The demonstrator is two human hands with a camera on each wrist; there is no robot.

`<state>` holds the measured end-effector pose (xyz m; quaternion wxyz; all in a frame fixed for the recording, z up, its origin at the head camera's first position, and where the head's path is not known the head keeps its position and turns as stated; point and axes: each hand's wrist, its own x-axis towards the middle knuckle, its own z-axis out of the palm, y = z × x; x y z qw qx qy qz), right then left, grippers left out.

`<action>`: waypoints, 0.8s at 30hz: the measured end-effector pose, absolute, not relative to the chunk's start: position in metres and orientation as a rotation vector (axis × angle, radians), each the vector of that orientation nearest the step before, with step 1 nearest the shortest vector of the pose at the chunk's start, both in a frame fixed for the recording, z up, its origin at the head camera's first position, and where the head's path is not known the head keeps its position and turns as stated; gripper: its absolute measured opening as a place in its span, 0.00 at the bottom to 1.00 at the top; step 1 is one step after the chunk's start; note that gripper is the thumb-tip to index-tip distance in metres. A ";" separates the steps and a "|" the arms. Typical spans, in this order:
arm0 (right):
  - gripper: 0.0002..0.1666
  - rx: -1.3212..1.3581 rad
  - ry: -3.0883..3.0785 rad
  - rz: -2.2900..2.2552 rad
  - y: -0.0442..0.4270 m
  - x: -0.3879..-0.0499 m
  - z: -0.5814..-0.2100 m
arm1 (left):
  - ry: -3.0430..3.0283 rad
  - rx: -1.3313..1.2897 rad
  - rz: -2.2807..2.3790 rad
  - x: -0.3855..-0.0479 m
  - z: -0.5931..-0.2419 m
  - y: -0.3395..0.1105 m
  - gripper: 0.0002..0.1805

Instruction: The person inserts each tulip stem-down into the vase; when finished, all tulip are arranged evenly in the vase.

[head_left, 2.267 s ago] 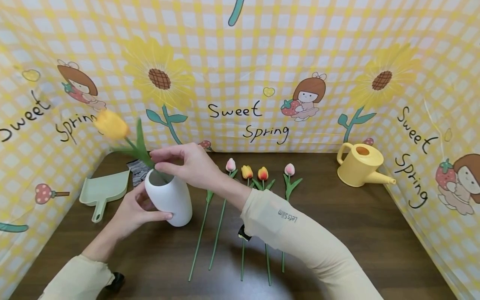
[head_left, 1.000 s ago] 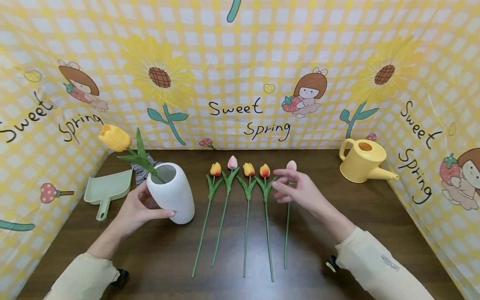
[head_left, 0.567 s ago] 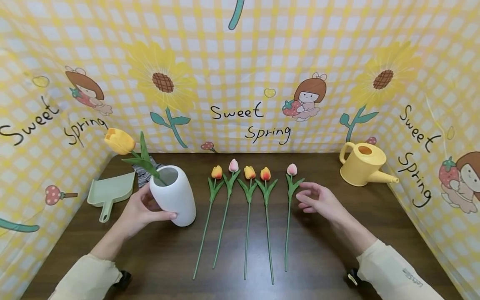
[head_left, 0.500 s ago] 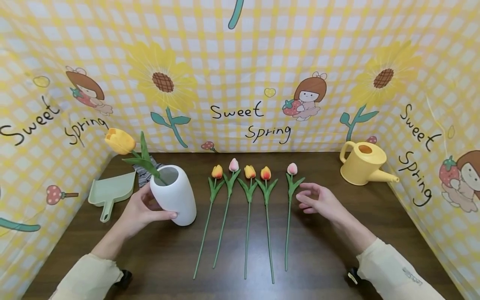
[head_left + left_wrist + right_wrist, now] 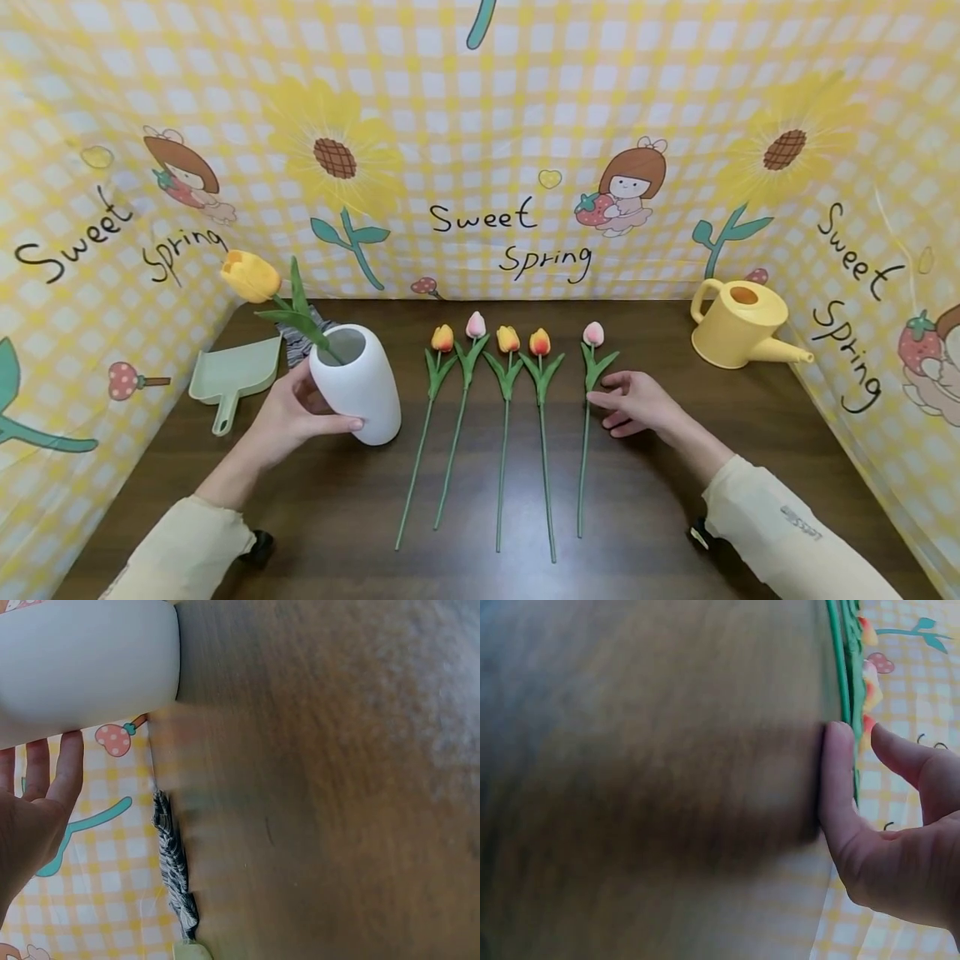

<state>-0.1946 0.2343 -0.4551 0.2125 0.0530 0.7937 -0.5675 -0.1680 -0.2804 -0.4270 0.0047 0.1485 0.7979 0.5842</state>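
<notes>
A white vase (image 5: 363, 385) stands on the table at the left, with a yellow tulip (image 5: 252, 277) leaning out of its mouth to the left. My left hand (image 5: 296, 421) grips the vase's lower side, thumb in front; in the left wrist view, fingers of the hand (image 5: 41, 799) lie along the vase (image 5: 90, 667). My right hand (image 5: 637, 406) is at the rightmost pink tulip (image 5: 593, 335), fingertips at its stem just below the leaves, not closed round it. In the right wrist view, thumb and finger of this hand (image 5: 900, 825) stand apart near a green stem (image 5: 840, 667).
Several tulips lie side by side in mid-table, among them an orange one (image 5: 540, 342) and a pink one (image 5: 476, 326). A yellow watering can (image 5: 738, 325) stands at the back right. A green dustpan (image 5: 236, 368) and a grey cloth (image 5: 296, 333) lie at the back left.
My right hand has left the yellow tulip at the vase and moved right to the rightmost pink tulip, its fingertips now at the stem. My left hand has stayed on the vase.
</notes>
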 end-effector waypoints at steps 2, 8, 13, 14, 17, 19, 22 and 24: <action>0.39 0.168 2.232 -1.556 0.234 -0.193 -0.454 | 2.491 0.472 1.842 -0.169 -0.427 -0.279 0.50; 0.33 0.201 2.304 -1.467 0.233 -0.189 -0.453 | 2.476 0.511 1.852 -0.170 -0.430 -0.275 0.50; 0.28 0.197 2.341 -1.406 0.227 -0.192 -0.454 | 2.491 0.504 1.852 -0.166 -0.430 -0.278 0.50; 0.27 0.194 2.352 -1.391 0.226 -0.192 -0.453 | 2.490 0.502 1.852 -0.166 -0.430 -0.279 0.50; 0.25 0.195 2.390 -1.348 0.224 -0.193 -0.453 | 2.484 0.506 1.859 -0.166 -0.430 -0.279 0.49; 0.25 0.198 2.410 -1.324 0.222 -0.193 -0.453 | 2.481 0.507 1.861 -0.166 -0.429 -0.278 0.49; 0.24 0.198 2.421 -1.314 0.219 -0.195 -0.454 | 2.498 0.506 1.857 -0.166 -0.428 -0.279 0.49; 0.23 0.192 2.425 -1.304 0.217 -0.196 -0.455 | 2.515 0.496 1.848 -0.165 -0.428 -0.280 0.48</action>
